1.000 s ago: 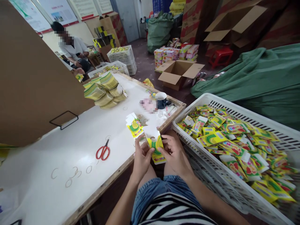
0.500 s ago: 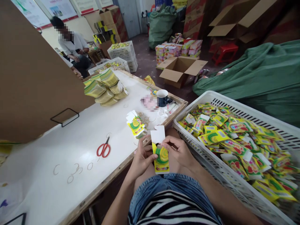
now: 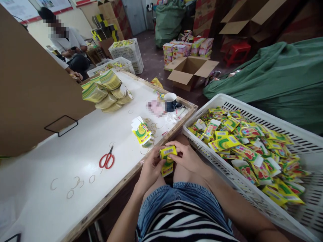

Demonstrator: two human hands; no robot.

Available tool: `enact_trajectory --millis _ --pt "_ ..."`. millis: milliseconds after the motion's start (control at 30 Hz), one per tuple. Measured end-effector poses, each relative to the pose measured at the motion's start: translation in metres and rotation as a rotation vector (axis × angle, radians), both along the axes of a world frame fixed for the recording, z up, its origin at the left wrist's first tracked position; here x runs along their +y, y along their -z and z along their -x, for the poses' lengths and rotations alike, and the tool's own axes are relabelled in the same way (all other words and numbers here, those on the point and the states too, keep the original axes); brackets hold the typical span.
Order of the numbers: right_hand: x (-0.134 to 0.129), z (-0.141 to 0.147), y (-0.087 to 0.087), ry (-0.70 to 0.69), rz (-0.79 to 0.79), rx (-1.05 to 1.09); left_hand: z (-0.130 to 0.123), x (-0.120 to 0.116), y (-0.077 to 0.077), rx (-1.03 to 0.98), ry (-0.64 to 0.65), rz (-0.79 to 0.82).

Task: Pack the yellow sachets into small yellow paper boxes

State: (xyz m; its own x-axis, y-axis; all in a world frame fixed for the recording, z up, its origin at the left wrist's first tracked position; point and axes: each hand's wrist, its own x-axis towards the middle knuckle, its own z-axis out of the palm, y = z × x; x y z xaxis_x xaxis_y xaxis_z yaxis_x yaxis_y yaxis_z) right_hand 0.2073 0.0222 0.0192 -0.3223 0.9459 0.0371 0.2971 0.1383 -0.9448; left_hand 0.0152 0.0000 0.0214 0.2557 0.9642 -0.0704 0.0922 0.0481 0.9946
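Above my lap I hold a small yellow-and-green printed carton (image 3: 167, 165), its upper part folded over so that a barcode faces up. My left hand (image 3: 151, 165) grips its left side, the thumb on the front. From the right, my right hand (image 3: 185, 155) closes on the folded upper part with thumb and fingers. Just beyond, on the white table (image 3: 101, 188), lies a small stack of like cartons (image 3: 141, 131) with white flaps at one end. To my right a white plastic crate (image 3: 227, 101) holds a heap of filled-looking printed packets (image 3: 248, 144).
Red-handled scissors (image 3: 107, 160) and several rubber bands (image 3: 70, 194) lie on the table. A dark mug (image 3: 171, 102) stands near its corner. Bundled cartons (image 3: 107, 90) are piled farther back. An open cardboard box (image 3: 189, 72) is on the floor. Another person (image 3: 68, 42) sits at far left.
The carton stood upright with its white end flap raised; now its top is bent over and the barcode shows. My right hand has closed over that end. The view has shifted slightly.
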Motion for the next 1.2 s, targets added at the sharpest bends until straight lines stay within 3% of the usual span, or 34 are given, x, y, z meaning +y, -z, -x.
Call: enact_trajectory --millis 133,400,633,867,1033,1200 --pt "-0.002 0.005 0.004 0.055 -0.079 -0.199 0.0 0.002 -0.005 -0.127 0.063 0.093" --pt "-0.013 0.002 0.017 0.048 -0.093 -0.085 -0.003 0.004 -0.01 -0.207 0.031 0.129" --pt "-0.017 -0.001 0.008 0.201 -0.08 -0.054 -0.014 0.008 -0.007 -0.072 -0.002 0.04" --pt "-0.007 0.001 0.004 0.242 -0.137 -0.133 -0.013 0.013 -0.02 -0.074 0.076 0.03" --pt "-0.01 0.0 0.005 0.186 -0.183 0.017 -0.009 0.014 -0.025 -0.191 0.046 0.055" --pt "-0.019 -0.001 0.006 0.292 -0.207 0.21 -0.025 0.008 -0.021 -0.206 0.067 0.039"
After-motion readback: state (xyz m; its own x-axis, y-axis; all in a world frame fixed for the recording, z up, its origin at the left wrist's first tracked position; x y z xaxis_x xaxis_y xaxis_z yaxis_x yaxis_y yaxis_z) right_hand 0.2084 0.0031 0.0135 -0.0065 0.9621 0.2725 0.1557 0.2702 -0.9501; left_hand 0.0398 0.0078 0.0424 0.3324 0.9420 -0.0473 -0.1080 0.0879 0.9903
